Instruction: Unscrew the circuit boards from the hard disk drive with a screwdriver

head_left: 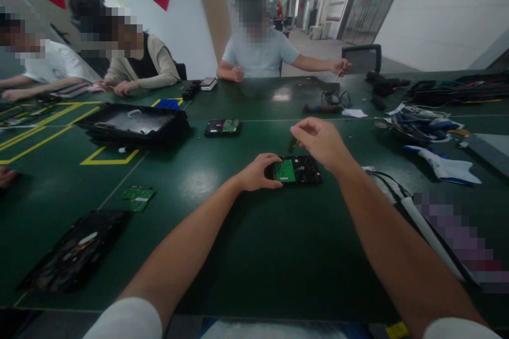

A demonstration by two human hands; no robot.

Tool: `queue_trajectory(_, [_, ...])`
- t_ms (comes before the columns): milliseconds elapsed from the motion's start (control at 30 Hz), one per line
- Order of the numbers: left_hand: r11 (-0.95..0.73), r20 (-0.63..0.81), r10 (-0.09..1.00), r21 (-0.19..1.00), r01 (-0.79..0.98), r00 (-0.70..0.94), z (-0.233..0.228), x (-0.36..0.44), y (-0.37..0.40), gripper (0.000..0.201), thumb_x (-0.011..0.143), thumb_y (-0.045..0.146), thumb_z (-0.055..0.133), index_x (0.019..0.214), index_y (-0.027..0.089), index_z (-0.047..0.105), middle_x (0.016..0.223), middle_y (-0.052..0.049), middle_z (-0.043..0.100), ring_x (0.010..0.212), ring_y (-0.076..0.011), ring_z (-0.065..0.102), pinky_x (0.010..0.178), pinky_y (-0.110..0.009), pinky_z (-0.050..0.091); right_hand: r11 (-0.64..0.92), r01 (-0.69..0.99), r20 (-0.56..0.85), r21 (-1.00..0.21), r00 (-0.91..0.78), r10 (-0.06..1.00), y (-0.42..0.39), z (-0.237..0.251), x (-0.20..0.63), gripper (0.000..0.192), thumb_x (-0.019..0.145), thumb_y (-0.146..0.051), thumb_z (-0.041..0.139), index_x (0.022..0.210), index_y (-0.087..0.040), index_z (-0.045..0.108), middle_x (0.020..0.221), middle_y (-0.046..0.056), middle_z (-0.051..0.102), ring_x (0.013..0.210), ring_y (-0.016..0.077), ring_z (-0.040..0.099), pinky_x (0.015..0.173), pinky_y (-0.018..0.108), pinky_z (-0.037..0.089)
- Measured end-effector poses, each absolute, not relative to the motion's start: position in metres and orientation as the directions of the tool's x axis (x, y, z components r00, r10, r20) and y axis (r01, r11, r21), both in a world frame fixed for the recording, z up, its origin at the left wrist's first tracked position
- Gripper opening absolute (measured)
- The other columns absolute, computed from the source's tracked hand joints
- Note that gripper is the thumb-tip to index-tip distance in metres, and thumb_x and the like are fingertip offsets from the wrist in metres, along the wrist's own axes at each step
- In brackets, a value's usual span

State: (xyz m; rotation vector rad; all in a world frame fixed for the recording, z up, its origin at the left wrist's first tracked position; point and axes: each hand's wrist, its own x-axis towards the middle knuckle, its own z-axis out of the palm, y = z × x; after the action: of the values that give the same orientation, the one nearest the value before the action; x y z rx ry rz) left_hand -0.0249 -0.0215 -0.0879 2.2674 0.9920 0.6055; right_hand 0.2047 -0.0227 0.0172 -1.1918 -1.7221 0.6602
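A black hard drive (308, 170) with a green circuit board (283, 170) lies flat on the table in front of me. My left hand (260, 172) grips its left end, thumb on the near edge and fingers on the far edge. Just above the drive, my right hand (318, 137) is closed in a pinch. A small dark, yellowish piece (295, 144) shows below those fingertips, too blurred to name. Farther back sits a second hard drive (222, 127), apart from both hands.
At left lie a green circuit board (139, 197), a black panel (75, 251) and a black casing (137, 124). Cables (421, 123), a blue-white packet (447, 164) and a white strip (433, 238) are at right. A person (258, 55) sits opposite; two others sit at left.
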Motion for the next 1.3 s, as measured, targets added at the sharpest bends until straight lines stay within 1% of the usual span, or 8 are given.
queue_trajectory(100, [-0.552, 0.172, 0.767, 0.668, 0.499, 0.618, -0.088, -0.025, -0.021, 0.086, 0.072, 0.055, 0.085, 0.146, 0.025, 0.054, 0.154, -0.013, 0.046, 0.146, -0.0338, 0.039, 0.124, -0.051, 0.033, 0.353, 0.418, 0.35, -0.837, -0.087, 0.933, -0.021, 0.015, 0.204, 0.029, 0.09, -0.05, 0.07, 0.09, -0.021, 0.069, 0.084, 0.004, 0.074, 0.06, 0.0144, 0.063, 0.055, 0.028, 0.049])
queue_trajectory(300, [-0.557, 0.185, 0.766, 0.67, 0.491, 0.616, -0.091, -0.024, -0.021, 0.086, 0.071, 0.054, 0.086, 0.146, 0.025, 0.055, 0.152, -0.012, 0.048, 0.146, -0.0343, 0.04, 0.124, -0.052, 0.033, 0.389, 0.358, 0.341, -0.849, -0.191, 0.92, -0.024, 0.017, 0.203, 0.03, 0.098, -0.049, 0.059, 0.102, -0.023, 0.072, 0.098, 0.005, 0.075, 0.058, 0.0118, 0.063, 0.051, 0.026, 0.047])
queue_trajectory(500, [-0.569, 0.201, 0.761, 0.665, 0.484, 0.617, -0.09, -0.025, -0.02, 0.085, 0.072, 0.055, 0.085, 0.145, 0.025, 0.055, 0.152, -0.012, 0.049, 0.145, -0.0336, 0.041, 0.124, -0.051, 0.034, 0.36, 0.356, 0.299, -0.862, -0.217, 0.929, -0.027, 0.022, 0.204, 0.023, 0.102, -0.038, 0.054, 0.107, -0.021, 0.069, 0.073, 0.003, 0.07, 0.061, 0.0152, 0.065, 0.056, 0.028, 0.051])
queue_trajectory(633, [-0.559, 0.188, 0.766, 0.666, 0.494, 0.614, -0.09, -0.025, -0.021, 0.086, 0.071, 0.056, 0.085, 0.146, 0.025, 0.054, 0.153, -0.012, 0.048, 0.145, -0.034, 0.041, 0.123, -0.052, 0.034, 0.355, 0.267, 0.316, -0.896, -0.181, 0.932, -0.025, 0.017, 0.201, 0.017, 0.099, -0.036, 0.061, 0.108, -0.022, 0.059, 0.09, 0.005, 0.072, 0.065, 0.0153, 0.068, 0.055, 0.029, 0.053])
queue_trajectory(767, [-0.571, 0.2, 0.76, 0.661, 0.488, 0.619, -0.091, -0.025, -0.021, 0.087, 0.072, 0.058, 0.084, 0.145, 0.022, 0.055, 0.152, -0.014, 0.048, 0.144, -0.0339, 0.042, 0.123, -0.051, 0.035, 0.38, 0.211, 0.353, -0.901, -0.153, 0.923, -0.02, 0.009, 0.198, 0.024, 0.094, -0.037, 0.067, 0.106, -0.024, 0.051, 0.098, 0.005, 0.071, 0.065, 0.0153, 0.069, 0.056, 0.03, 0.057])
queue_trajectory(900, [-0.582, 0.218, 0.759, 0.652, 0.487, 0.614, -0.092, -0.024, -0.021, 0.087, 0.07, 0.057, 0.086, 0.144, 0.022, 0.056, 0.151, -0.014, 0.05, 0.144, -0.0343, 0.043, 0.123, -0.052, 0.035, 0.428, 0.25, 0.391, -0.868, -0.184, 0.902, -0.02, 0.006, 0.198, 0.024, 0.092, -0.037, 0.067, 0.106, -0.025, 0.052, 0.104, 0.005, 0.07, 0.067, 0.0158, 0.071, 0.059, 0.032, 0.06])
queue_trajectory(1100, [-0.577, 0.218, 0.761, 0.658, 0.485, 0.611, -0.09, -0.024, -0.021, 0.086, 0.071, 0.057, 0.085, 0.144, 0.023, 0.056, 0.151, -0.014, 0.05, 0.143, -0.0334, 0.044, 0.123, -0.051, 0.035, 0.481, 0.438, 0.44, -0.76, -0.199, 0.876, -0.026, 0.012, 0.2, 0.023, 0.09, -0.031, 0.067, 0.112, -0.027, 0.06, 0.112, 0.005, 0.071, 0.071, 0.0177, 0.071, 0.068, 0.036, 0.06])
queue_trajectory(1300, [-0.564, 0.202, 0.767, 0.665, 0.49, 0.609, -0.091, -0.025, -0.02, 0.087, 0.07, 0.057, 0.086, 0.144, 0.023, 0.056, 0.152, -0.014, 0.049, 0.143, -0.0338, 0.043, 0.123, -0.051, 0.036, 0.57, 0.528, 0.539, -0.63, -0.231, 0.81, -0.027, 0.015, 0.201, 0.021, 0.091, -0.026, 0.065, 0.112, -0.025, 0.064, 0.106, 0.005, 0.074, 0.087, 0.0225, 0.072, 0.083, 0.042, 0.058])
